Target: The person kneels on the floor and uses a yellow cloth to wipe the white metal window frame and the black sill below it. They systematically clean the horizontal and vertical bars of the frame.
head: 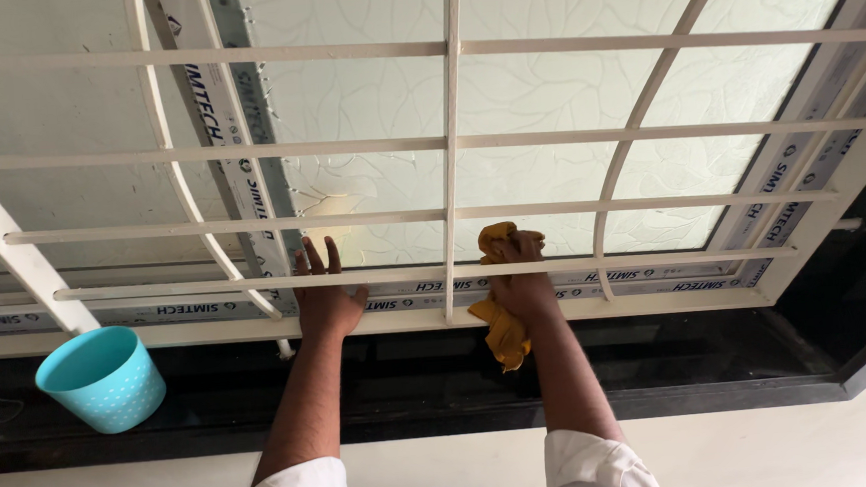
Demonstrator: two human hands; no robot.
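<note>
In the head view, a yellow cloth (pixel 502 314) is gripped in the right hand (pixel 521 278) against the frosted window glass (pixel 534 97) behind a white grille (pixel 452 142). The left hand (pixel 326 298) is pressed flat beside it, fingers spread. A turquoise bucket (pixel 101 379) is seen on the black sill (pixel 680 354).

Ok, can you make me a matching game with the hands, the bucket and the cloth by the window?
Things:
1. left hand
2. right hand
3. small turquoise plastic bucket
4. mustard-yellow cloth

Places or states:
A. stands on the dark sill at the far left
B. flat and open against the frosted window glass, fingers through the white metal grille
C. bunched in a grip, hanging down past the wrist
D. closed round the cloth at the bottom of the glass

Pairs: 1-B, 2-D, 3-A, 4-C
</note>
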